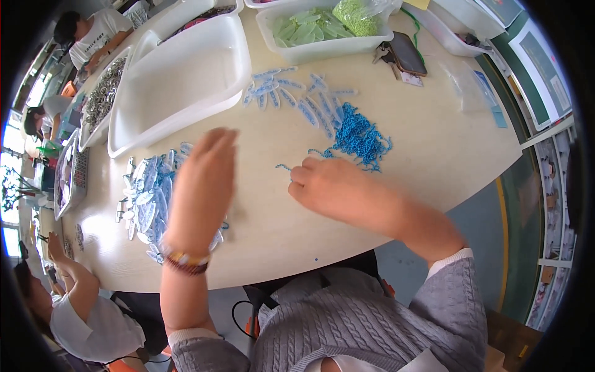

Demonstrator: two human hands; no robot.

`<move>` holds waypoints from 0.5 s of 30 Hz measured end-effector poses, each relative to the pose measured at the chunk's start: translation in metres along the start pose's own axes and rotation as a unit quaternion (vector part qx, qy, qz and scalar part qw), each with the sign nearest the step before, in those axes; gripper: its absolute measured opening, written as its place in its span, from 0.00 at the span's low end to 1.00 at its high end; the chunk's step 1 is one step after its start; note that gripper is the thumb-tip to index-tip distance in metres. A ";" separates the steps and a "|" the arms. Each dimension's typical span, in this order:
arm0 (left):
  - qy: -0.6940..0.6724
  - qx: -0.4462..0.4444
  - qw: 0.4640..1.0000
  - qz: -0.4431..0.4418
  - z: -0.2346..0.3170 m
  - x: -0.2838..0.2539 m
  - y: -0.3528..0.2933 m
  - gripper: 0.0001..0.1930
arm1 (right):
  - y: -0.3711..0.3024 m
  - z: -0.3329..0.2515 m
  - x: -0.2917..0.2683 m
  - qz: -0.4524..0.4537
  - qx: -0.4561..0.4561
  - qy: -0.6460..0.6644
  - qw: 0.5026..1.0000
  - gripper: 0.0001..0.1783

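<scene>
My right hand is closed, with its fingertips pinched at the table beside a heap of blue ball chains. A short end of blue ball chain sticks out on the left of those fingers. My left hand is raised over the table, blurred, with its fingers bent; whether it holds anything is hidden. Below and left of it lies a pile of clear-blue oval tags, some with blue chain among them. Farther off, loose clear-blue tags are spread between the chain heap and the bins.
A white plastic bin stands at the far left, near a tray of metal rings. Another bin holds green leaf-shaped pieces. A phone, keys and a plastic bag lie far right. Other people sit along the left.
</scene>
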State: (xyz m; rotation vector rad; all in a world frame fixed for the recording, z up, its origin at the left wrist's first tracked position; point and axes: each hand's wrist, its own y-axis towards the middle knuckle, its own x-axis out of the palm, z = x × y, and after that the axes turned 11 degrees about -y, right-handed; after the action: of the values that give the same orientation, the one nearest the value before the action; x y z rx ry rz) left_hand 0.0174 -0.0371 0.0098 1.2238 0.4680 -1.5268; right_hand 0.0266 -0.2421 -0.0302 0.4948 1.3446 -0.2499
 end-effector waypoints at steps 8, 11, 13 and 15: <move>0.230 0.082 0.961 0.129 -0.057 0.108 0.081 0.21 | 0.009 -0.018 -0.003 -0.056 -0.080 -0.184 0.978 0.06; 0.198 -0.039 0.978 -0.059 -0.036 0.097 0.089 0.14 | 0.003 -0.007 0.004 0.004 -0.068 -0.141 0.988 0.07; 0.201 0.026 0.979 -0.012 -0.030 0.095 0.079 0.09 | -0.003 0.005 0.005 0.080 -0.009 -0.040 0.996 0.07; 0.132 0.060 0.989 0.011 -0.025 0.089 0.066 0.06 | -0.006 0.014 0.002 0.095 0.021 0.024 0.995 0.08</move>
State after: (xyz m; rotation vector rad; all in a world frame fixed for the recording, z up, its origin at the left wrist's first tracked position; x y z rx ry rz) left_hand 0.0966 -0.0834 -0.0580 1.5297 0.5387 -1.3961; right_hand 0.0367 -0.2539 -0.0308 0.6634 1.3319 -0.1102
